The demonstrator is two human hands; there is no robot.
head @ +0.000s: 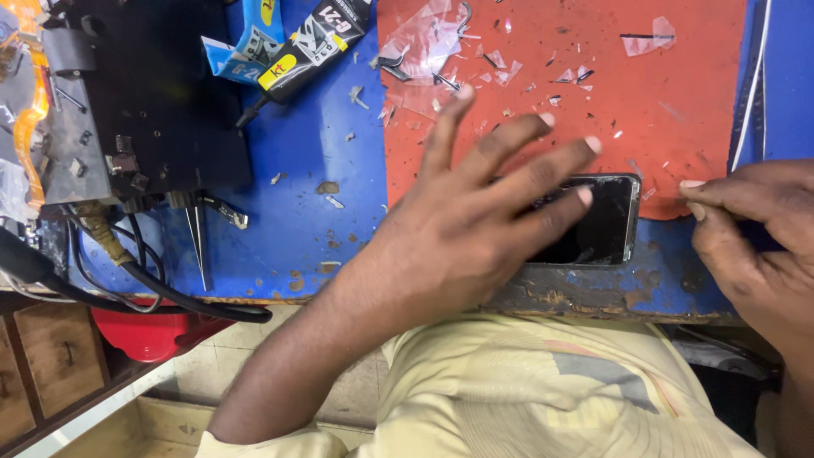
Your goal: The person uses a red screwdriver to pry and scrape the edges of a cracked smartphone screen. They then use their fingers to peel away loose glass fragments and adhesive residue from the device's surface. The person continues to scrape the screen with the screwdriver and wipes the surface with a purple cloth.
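A black smartphone (604,222) lies flat near the front edge of the red mat (661,93), its dark screen facing up. My left hand (475,216) rests over the phone's left part with its fingers spread, the little finger touching the screen. My right hand (746,229) sits just right of the phone on the bench edge. Its thumb and forefinger are pinched together; whether something tiny sits between them I cannot tell.
Glass shards and clear film scraps (424,47) litter the mat. On the blue bench (305,195) lie a black glue tube (309,47), tweezers (199,237) and a black machine (144,93) with cables (170,297). A white cable (750,93) runs down the right.
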